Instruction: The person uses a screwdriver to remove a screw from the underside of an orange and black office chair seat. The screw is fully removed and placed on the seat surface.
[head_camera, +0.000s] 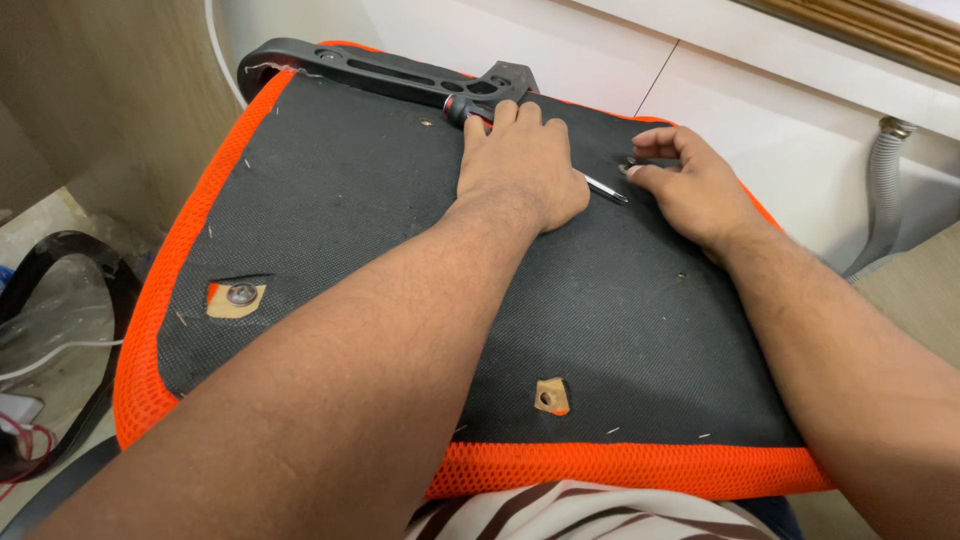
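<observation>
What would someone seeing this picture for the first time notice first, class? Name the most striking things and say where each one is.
The upturned seat cushion fills the middle, black underneath with a bright orange mesh edge. Near its far edge, the left hand rests on a screwdriver while the right hand pinches something small at its tip. A black plastic armrest lies along the far left edge.

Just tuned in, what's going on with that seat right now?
A person has an upturned chair seat, black underside with orange mesh edging, resting on their lap. The left hand lies over a screwdriver with a red and black handle, its tip pointing at a small dark fastener pinched by the right hand. A black armrest bracket sits at the far edge.
</observation>
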